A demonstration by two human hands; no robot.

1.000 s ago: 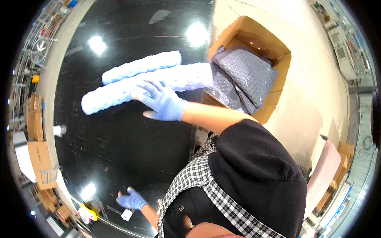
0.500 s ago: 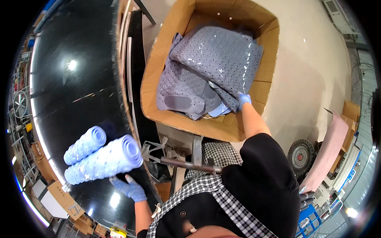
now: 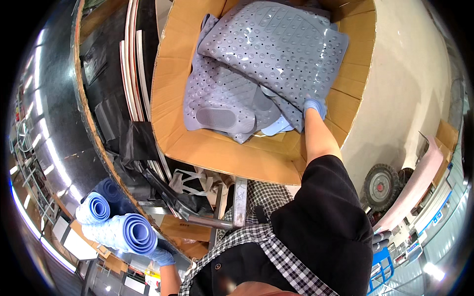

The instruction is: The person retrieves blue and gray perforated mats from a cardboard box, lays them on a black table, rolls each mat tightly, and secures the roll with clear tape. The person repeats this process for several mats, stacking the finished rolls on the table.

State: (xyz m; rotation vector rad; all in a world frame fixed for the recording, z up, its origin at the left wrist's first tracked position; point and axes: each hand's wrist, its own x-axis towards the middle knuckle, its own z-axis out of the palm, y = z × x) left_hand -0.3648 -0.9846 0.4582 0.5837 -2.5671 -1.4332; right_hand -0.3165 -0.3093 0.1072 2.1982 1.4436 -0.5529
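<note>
In the cardboard box (image 3: pixel 170 123) lie folded grey bath mats (image 3: pixel 276 47), studded with suction-cup bumps and small holes. My right hand (image 3: pixel 315 107), in a light blue glove, reaches over the near right side and closes on the edge of the upper mat; its fingertips are partly hidden. A light blue piece (image 3: pixel 277 127) shows under the grey mats. On the black table at lower left lie a larger rolled blue mat (image 3: pixel 116 233) and a smaller rolled blue mat (image 3: pixel 92 209). My gloved left hand (image 3: pixel 162 256) is against the larger roll's near end, its fingers mostly hidden.
The black table's worn edge (image 3: pixel 94 128) runs along the left. Long white boards (image 3: pixel 132 64) and black sheeting (image 3: pixel 140 140) are between table and box. A metal bar (image 3: pixel 210 221) juts out below the box. At right are a wheel (image 3: pixel 380 187) and a pinkish panel (image 3: pixel 412 185).
The view has shifted, so the box looks larger and the table lies farther left. My left hand has moved in behind the larger roll. My right hand stays at the grey mat's edge.
</note>
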